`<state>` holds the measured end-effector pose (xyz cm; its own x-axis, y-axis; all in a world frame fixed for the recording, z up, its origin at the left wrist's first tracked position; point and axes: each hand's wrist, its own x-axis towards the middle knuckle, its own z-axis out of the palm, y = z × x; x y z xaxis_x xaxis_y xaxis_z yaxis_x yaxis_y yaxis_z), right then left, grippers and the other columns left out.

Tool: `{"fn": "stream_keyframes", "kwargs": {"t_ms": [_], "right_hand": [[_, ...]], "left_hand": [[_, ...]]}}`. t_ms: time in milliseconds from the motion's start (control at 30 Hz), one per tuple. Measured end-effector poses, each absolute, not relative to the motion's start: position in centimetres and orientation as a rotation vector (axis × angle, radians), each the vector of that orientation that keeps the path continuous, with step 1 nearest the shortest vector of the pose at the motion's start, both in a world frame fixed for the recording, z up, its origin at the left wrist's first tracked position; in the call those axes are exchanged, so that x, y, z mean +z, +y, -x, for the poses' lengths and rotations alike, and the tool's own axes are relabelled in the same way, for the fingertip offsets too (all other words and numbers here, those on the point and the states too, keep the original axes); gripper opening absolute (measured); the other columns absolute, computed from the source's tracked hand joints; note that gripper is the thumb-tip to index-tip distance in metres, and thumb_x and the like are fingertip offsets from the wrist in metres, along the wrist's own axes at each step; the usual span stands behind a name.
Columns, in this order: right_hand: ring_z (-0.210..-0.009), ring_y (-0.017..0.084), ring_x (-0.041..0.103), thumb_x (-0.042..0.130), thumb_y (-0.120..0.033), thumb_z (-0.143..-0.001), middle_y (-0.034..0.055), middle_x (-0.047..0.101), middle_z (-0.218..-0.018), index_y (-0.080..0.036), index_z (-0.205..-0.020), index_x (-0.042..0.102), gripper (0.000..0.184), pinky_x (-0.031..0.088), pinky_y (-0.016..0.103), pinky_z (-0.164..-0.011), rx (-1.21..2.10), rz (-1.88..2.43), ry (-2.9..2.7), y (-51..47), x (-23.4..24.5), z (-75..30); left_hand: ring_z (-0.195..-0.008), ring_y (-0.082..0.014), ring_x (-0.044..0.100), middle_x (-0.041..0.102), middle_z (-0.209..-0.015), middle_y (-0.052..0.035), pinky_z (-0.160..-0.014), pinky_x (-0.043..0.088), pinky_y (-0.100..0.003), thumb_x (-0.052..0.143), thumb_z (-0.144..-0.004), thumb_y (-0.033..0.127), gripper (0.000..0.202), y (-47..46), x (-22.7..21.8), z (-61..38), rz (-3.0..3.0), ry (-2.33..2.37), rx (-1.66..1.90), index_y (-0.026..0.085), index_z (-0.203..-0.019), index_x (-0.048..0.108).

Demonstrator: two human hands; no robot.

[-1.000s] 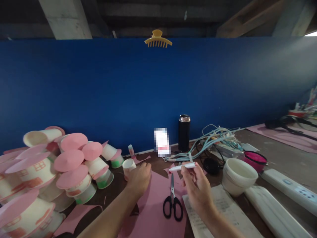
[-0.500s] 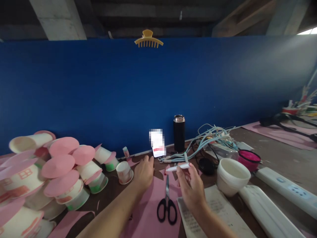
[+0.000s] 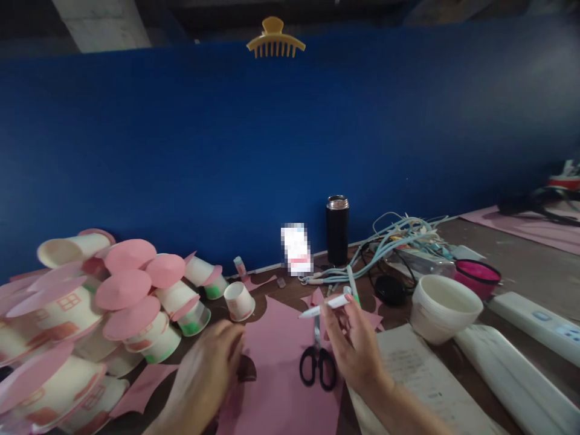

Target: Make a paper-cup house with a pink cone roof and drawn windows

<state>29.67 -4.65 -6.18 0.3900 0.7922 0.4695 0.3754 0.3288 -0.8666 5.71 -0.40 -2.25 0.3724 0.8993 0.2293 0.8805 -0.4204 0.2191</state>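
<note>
My right hand [image 3: 356, 344] grips a white marker pen [image 3: 324, 307] between thumb and fingers, its tip pointing left above the scissors. Beneath it, black-handled scissors [image 3: 318, 367] lie on a large pink paper sheet [image 3: 281, 386] with curved cut-outs. My left hand [image 3: 215, 362] is at the sheet's left edge, fingers bent downward; their tips are hidden, so I cannot see whether they pinch anything. Just beyond it, a small paper cup [image 3: 239, 301] stands upside down. A small clear cap-like piece [image 3: 281, 283] lies behind the sheet.
Paper-cup houses with pink cone roofs [image 3: 131, 257] crowd the left. Behind are a glue stick [image 3: 240, 266], a lit phone [image 3: 296, 249], a black flask [image 3: 338, 232] and tangled cables [image 3: 385, 254]. Stacked white bowls [image 3: 446, 311], a written sheet [image 3: 412, 368] and a power strip [image 3: 539, 323] sit right.
My left hand has drawn back from near the phone to the pink sheet's left edge, uncovering the small clear piece. My right hand still holds the marker. The view has tilted down.
</note>
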Motion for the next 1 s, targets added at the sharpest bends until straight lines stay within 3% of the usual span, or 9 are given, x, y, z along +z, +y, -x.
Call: {"fn": "stream_keyframes", "kwargs": {"t_ms": [67,133,300,400,533,600,700,767,1000], "right_hand": [[-0.053,0.013,0.051,0.051,-0.037,-0.095,-0.0044,0.051,-0.063,-0.023,-0.085,0.048,0.017,0.043,0.024,-0.052,0.395,1.272,-1.247,-4.8,-6.5,-29.3],[-0.055,0.014,0.052,0.051,-0.036,-0.095,-0.0037,0.052,-0.065,-0.022,-0.086,0.048,0.016,0.043,0.024,-0.053,0.396,1.274,-1.276,-4.9,-6.8,-29.1],[-0.052,0.012,0.048,0.052,-0.035,-0.095,-0.0062,0.048,-0.061,-0.023,-0.083,0.046,0.018,0.041,0.024,-0.054,0.376,1.286,-1.312,-4.6,-7.1,-29.5],[-0.052,0.012,0.049,0.050,-0.036,-0.096,-0.0062,0.048,-0.061,-0.023,-0.085,0.047,0.018,0.041,0.024,-0.053,0.385,1.296,-1.328,-4.5,-7.1,-29.5],[-0.050,0.013,0.052,0.049,-0.036,-0.096,-0.0053,0.052,-0.059,-0.023,-0.084,0.048,0.018,0.042,0.025,-0.052,0.415,1.296,-1.357,-4.8,-7.0,-29.3],[-0.050,0.013,0.054,0.051,-0.037,-0.095,-0.0046,0.055,-0.059,-0.023,-0.084,0.049,0.018,0.044,0.025,-0.053,0.414,1.302,-1.343,-4.9,-6.9,-29.4],[-0.052,0.014,0.060,0.051,-0.038,-0.096,-0.0031,0.060,-0.060,-0.023,-0.087,0.051,0.017,0.046,0.024,-0.052,0.424,1.307,-1.298,-5.0,-6.7,-29.5],[-0.052,0.014,0.062,0.050,-0.038,-0.096,-0.0030,0.061,-0.060,-0.022,-0.091,0.052,0.017,0.048,0.023,-0.050,0.433,1.303,-1.269,-5.0,-6.6,-29.5],[-0.050,0.014,0.063,0.049,-0.040,-0.096,-0.0025,0.061,-0.065,-0.023,-0.097,0.050,0.016,0.050,0.023,-0.048,0.443,1.254,-1.231,-5.0,-5.9,-29.2]], "left_hand": [[-0.095,-0.0248,0.062,0.063,-0.103,-0.0087,-0.079,0.048,-0.035,0.045,-0.090,0.032,0.026,1.3,-2.2,-4.5,-2.467,1.892,0.664,0.020,-0.108,0.060],[-0.103,-0.0295,0.060,0.060,-0.110,-0.0136,-0.087,0.047,-0.041,0.052,-0.086,0.039,0.042,3.2,-2.4,-4.0,-2.423,2.018,0.881,0.014,-0.121,0.051],[-0.134,-0.0343,0.039,0.045,-0.142,-0.0208,-0.108,0.034,-0.046,0.064,-0.079,0.040,0.078,6.3,-3.7,-5.5,-2.328,1.900,0.893,0.011,-0.142,0.029],[-0.125,-0.0365,0.050,0.055,-0.131,-0.0238,-0.102,0.039,-0.048,0.063,-0.080,0.034,0.070,7.6,-4.6,-6.6,-2.261,1.919,0.860,0.007,-0.138,0.036],[-0.116,-0.0324,0.058,0.063,-0.123,-0.0174,-0.096,0.045,-0.043,0.061,-0.081,0.032,0.051,7.4,-4.0,-6.9,-2.211,1.907,0.892,0.013,-0.127,0.049],[-0.122,-0.0289,0.053,0.059,-0.129,-0.0140,-0.101,0.042,-0.041,0.061,-0.082,0.036,0.053,5.7,-2.7,-6.8,-2.233,1.862,0.966,0.017,-0.130,0.046],[-0.115,-0.0279,0.058,0.061,-0.127,-0.0074,-0.094,0.048,-0.041,0.060,-0.083,0.047,0.053,2.0,-0.7,-6.8,-2.132,1.650,1.100,0.026,-0.129,0.048],[-0.113,-0.0267,0.060,0.061,-0.129,-0.0049,-0.091,0.051,-0.041,0.062,-0.081,0.049,0.056,-0.3,-0.1,-6.9,-2.064,1.460,0.995,0.030,-0.132,0.046],[-0.114,-0.0289,0.061,0.056,-0.136,-0.0100,-0.090,0.055,-0.042,0.068,-0.078,0.044,0.062,-3.1,-3.2,-6.9,-1.875,1.308,0.909,0.028,-0.134,0.046]]}}
